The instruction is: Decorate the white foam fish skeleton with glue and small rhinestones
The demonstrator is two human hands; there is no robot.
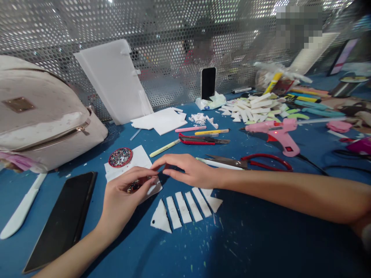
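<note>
My left hand [124,193] is curled round a small round red piece with dark glitter [133,187], above white paper [141,156]. Close beside it, my right hand [185,170] has its fingers bent toward the left fingertips; what they hold, if anything, is too small to tell. A red-rimmed disc of multicoloured bits [120,157] lies on the paper. Below my hands, white foam strips [183,207] form a fish shape, with a pointed head piece [161,218] at the left and a tail piece [213,199] at the right.
Right of my hands are red-handled scissors [268,159] and a pink glue gun [282,135]. A red cutter [199,139] and markers lie behind. At the left are a dark phone [62,222], a white knife [23,208] and a backpack [43,116]. Foam scraps [255,108] are piled behind.
</note>
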